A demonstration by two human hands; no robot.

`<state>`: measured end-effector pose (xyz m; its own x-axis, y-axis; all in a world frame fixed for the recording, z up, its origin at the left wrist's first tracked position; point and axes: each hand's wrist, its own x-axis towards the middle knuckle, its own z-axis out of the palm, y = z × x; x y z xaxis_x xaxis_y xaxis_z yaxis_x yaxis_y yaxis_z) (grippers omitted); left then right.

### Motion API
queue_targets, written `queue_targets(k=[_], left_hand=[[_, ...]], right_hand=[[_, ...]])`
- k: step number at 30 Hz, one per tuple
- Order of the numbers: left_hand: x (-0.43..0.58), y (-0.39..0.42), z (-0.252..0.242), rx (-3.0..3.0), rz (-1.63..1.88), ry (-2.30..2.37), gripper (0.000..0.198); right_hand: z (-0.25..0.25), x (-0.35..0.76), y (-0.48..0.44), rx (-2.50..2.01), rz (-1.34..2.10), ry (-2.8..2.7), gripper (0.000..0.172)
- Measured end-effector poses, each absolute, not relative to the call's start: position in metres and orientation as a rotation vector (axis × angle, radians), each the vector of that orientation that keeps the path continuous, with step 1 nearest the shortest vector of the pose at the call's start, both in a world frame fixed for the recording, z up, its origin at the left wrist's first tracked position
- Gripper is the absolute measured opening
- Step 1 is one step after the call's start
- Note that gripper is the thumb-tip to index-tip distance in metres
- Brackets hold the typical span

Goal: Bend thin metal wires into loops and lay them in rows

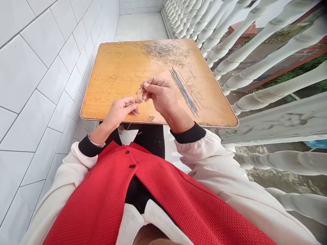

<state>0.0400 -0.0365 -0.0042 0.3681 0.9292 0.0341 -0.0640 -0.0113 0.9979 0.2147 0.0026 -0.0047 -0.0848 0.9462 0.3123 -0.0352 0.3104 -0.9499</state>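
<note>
A yellow-brown wooden board point(114, 68) lies across my lap, its surface scratched and worn. My right hand point(158, 95) pinches a thin needle point(146, 85) between thumb and fingers, above the middle of the board. Just below it, my left hand point(120, 112) holds a small pale bit of thread point(138, 98) between its fingertips, touching the needle's lower end. To the right of my hands lies a bundle of long thin metal needles point(184, 92). A tangled heap of fine wire or thread point(163, 52) sits at the far edge, and pale thread loops point(112, 81) lie in rows at the left.
A white tiled wall point(38, 75) runs along the left of the board. On the right stands a white balustrade point(255, 61) with thick turned balusters. A tiled floor point(140, 27) stretches ahead. My red waistcoat point(127, 190) and dark trousers fill the view below the board.
</note>
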Motion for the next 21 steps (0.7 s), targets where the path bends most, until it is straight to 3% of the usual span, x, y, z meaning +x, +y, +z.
queue_targets(k=[8,17,21], left_hand=[[0.031,-0.032,0.001,1.418,0.882,0.937,0.006],[0.011,-0.027,-0.003,1.378,0.857,0.914,0.011],[0.015,-0.032,-0.006,1.36,0.832,0.952,0.018]], right_hand=[[-0.013,0.221,-0.001,-0.959,0.92,-1.351,0.04],[-0.029,0.253,-0.006,-1.07,0.608,-1.303,0.041],[-0.026,0.249,-0.017,-1.045,0.648,-1.062,0.032]])
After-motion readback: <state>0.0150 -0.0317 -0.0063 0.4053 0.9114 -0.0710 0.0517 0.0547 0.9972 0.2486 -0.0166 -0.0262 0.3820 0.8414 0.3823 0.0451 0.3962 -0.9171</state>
